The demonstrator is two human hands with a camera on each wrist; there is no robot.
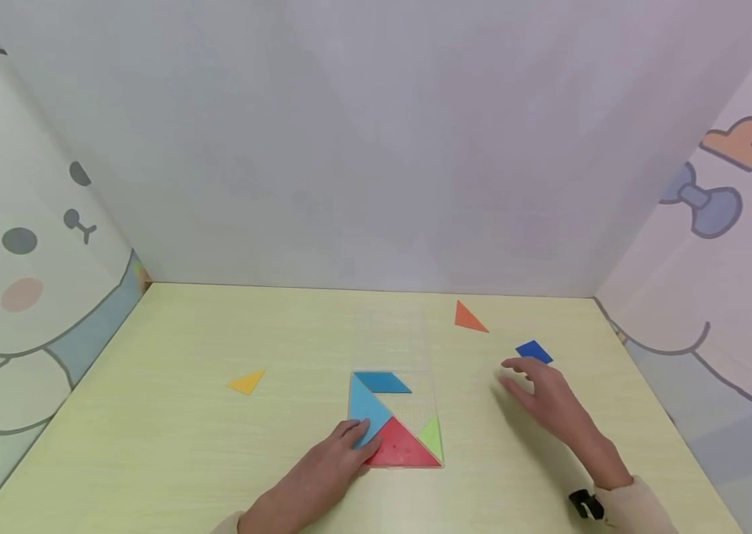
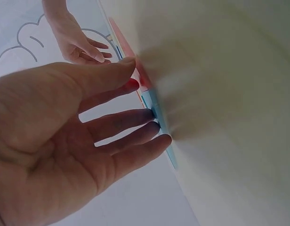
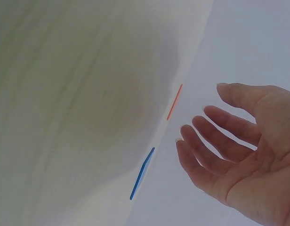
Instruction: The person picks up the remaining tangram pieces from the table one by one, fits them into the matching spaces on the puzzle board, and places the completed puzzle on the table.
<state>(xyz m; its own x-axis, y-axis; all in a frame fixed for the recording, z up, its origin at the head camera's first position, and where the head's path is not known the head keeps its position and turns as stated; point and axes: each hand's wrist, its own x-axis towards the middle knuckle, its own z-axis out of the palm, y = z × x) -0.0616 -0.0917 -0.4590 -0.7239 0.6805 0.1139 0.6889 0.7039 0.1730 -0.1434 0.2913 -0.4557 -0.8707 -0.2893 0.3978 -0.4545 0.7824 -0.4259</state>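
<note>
A clear tangram tray (image 1: 394, 341) lies mid-table. In its near half sit a light blue triangle (image 1: 364, 404), a red triangle (image 1: 403, 446), a teal parallelogram (image 1: 383, 382) and a green triangle (image 1: 432, 439). My left hand (image 1: 329, 463) rests its fingertips on the light blue and red triangles at the tray's near left corner. In the left wrist view its fingers (image 2: 131, 117) reach the pieces' edge. Above the table at the right, my right hand (image 1: 552, 400) hovers with loosely bent fingers, holding nothing. Just beyond it lies a dark blue piece (image 1: 534, 350), partly hidden by the hand.
An orange triangle (image 1: 469, 319) lies right of the tray's far end. Left of the tray is a yellow triangle (image 1: 247, 382). A pale back wall (image 1: 376, 148) and cartoon-printed side walls (image 1: 15, 297) border the wooden table (image 1: 169, 445).
</note>
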